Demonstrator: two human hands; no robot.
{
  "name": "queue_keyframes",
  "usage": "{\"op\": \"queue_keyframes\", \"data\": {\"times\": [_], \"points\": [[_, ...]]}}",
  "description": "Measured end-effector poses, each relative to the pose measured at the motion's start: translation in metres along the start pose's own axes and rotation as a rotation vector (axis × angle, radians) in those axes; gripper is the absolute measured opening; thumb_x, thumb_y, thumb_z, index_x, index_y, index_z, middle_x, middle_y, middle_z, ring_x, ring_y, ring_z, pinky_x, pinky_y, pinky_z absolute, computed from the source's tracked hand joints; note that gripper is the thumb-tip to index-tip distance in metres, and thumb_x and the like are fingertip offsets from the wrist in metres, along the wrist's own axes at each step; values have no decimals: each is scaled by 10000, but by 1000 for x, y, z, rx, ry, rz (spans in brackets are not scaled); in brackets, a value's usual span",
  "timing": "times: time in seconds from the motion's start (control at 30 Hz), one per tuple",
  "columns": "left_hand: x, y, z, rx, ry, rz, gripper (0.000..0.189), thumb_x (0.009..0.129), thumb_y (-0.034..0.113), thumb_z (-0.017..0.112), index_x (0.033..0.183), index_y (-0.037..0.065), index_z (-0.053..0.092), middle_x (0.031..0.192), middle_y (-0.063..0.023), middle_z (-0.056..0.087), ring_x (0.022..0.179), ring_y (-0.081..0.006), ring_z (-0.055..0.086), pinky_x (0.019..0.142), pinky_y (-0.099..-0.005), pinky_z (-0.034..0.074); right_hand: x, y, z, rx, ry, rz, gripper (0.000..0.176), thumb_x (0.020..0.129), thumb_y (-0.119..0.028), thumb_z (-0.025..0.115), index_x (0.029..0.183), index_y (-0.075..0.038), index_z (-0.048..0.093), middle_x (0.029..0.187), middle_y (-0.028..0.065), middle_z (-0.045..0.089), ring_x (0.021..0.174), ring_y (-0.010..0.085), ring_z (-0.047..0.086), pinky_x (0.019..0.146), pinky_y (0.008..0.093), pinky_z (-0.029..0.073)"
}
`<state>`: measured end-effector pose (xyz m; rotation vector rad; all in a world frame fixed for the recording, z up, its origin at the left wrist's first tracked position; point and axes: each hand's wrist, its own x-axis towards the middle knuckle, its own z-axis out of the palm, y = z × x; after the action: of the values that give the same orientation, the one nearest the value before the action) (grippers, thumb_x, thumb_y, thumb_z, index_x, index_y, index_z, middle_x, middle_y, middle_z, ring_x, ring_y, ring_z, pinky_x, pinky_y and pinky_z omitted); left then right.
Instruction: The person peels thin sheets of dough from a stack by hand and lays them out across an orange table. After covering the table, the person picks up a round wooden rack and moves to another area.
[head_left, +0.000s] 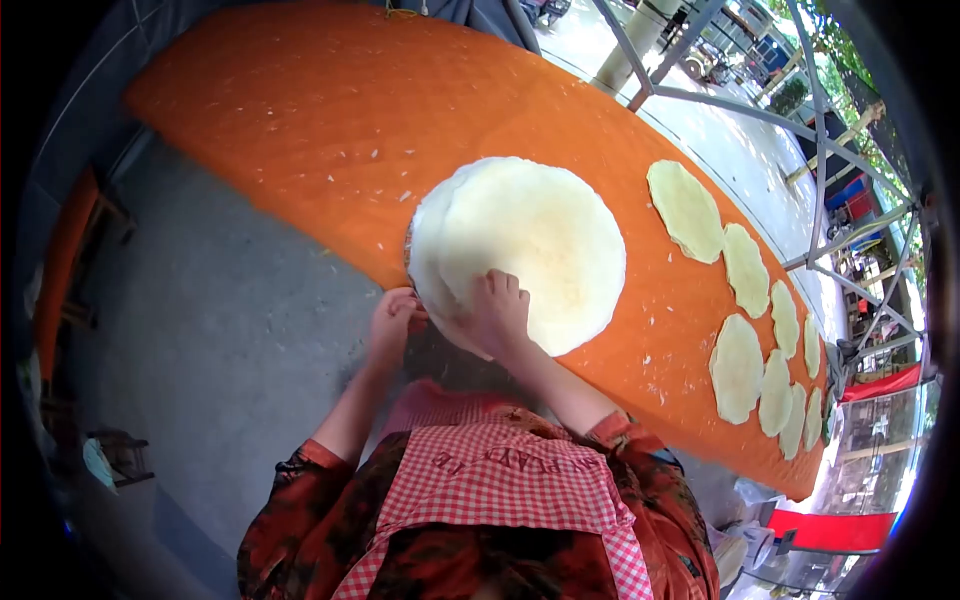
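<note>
- One low stool (125,455) far left on the grey floor (230,310), pale blue-green item hanging by it.
- Orange tabletop (290,90) runs across the view, pale scraps scattered on it.
- Left hand (395,308): fingers curled, narrow, right at the near-left edge of the big pale rounds; cannot tell if it grips anything.
- Big pale rounds (570,240): stacked flat at the tabletop's near edge, outlines slightly offset; a darker patterned rim peeks out on the left.
- Right hand (503,308): resting on the top round, near side, fingers bent and close together; cannot tell if a layer is pinched.
- Step in hand, judged: both hands working at the stack's near-left edge. From here, a move calls for light fingers and even support; thin layers could crease or tear.
- Checked apron (500,475) below the hands, on the person.
- Eight smaller pale rounds (736,368) on the right, laid out in two rough rows, well apart from both hands.
</note>
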<state>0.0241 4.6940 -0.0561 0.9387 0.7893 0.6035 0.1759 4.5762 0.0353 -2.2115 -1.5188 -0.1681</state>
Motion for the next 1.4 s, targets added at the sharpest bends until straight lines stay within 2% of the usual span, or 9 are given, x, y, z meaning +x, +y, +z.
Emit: {"op": "queue_keyframes", "data": {"times": [0.47, 0.53, 0.8, 0.83, 0.97, 1.03, 1.2, 1.23, 1.4], "points": [[-1, 21, 62, -94, -66, -171, 564, 850, 75, 539, 1342, -30, 284, 1082, -144, 539, 878, -248, 586, 766, -341, 518, 27, 72, 19, 561, -320, 396, 208, 726, -197, 664, 687, 5, 632, 643, 161, 587, 598, 257, 578, 602, 364, 457], [32, -21, 52, 116, -134, 1, 666, 768, 89, 610, 1347, 12, 289, 990, -132, 521, 721, -216, 567, 562, -324, 518, 25, 86, 36, 339, -177, 231, 190, 734, -184, 647, 705, 4, 643, 671, 191, 588, 636, 253, 587, 636, 368, 465], [17, 7, 70, 271, -87, -130, 652, 771, 133, 676, 1319, -25, 360, 930, -39, 487, 750, -115, 536, 589, -243, 481, -58, 213, -217, 843, 667, 690, 181, 830, -137, 527, 888, -21, 654, 802, 72, 634, 707, 171, 591, 641, 314, 495], [10, 7, 76, 246, 0, -57, 270, 800, 110, 658, 759, 165, 398, 694, 63, 452, 600, -45, 466, 542, -214, 428, -95, 253, -228, 786, 717, 582, 206, 845, -146, 538, 934, 4, 646, 820, 75, 641, 709, 172, 600, 656, 305, 504], [3, 12, 84, 66, 19, -72, 189, 812, 114, 634, 769, 141, 453, 685, 35, 468, 624, -81, 499, 613, -260, 470, -230, 320, -224, 505, 891, 1207, 289, 843, -266, 624, 764, 11, 612, 672, 104, 612, 593, 186, 575, 526, 298, 472], [3, 21, 86, -88, 63, -182, 135, 810, 126, 628, 795, 132, 493, 695, 25, 478, 650, -97, 512, 641, -285, 483, -310, 384, -152, 47, 877, 1077, 287, 829, -252, 657, 719, 6, 597, 622, 75, 580, 566, 177, 550, 534, 293, 466], [14, 36, 87, -178, 49, -365, 84, 809, 166, 616, 842, 124, 551, 772, 3, 520, 741, -116, 533, 669, -334, 490, -124, 127, -86, 695, 157, 672, 352, 793, -174, 705, 1086, -31, 574, 997, 82, 618, 900, 180, 589, 837, 318, 466], [12, 41, 91, -130, 25, -332, 94, 816, 180, 609, 866, 123, 552, 809, -5, 533, 773, -125, 540, 683, -343, 489, -105, 128, -45, 292, 169, 172, 472, 726, -199, 741, 1130, -40, 555, 1097, 142, 588, 1019, 278, 560, 892, 383, 448], [1, 51, 95, -239, -217, -320, 228, 858, 242, 565, 1048, 119, 546, 1000, -55, 580, 911, -196, 572, 772, -412, 486, -33, 41, -6, -78, -1, -7, 607, 684, -343, 712, 1142, 13, 533, 1158, 194, 546, 1099, 333, 502, 884, 425, 425]]}}
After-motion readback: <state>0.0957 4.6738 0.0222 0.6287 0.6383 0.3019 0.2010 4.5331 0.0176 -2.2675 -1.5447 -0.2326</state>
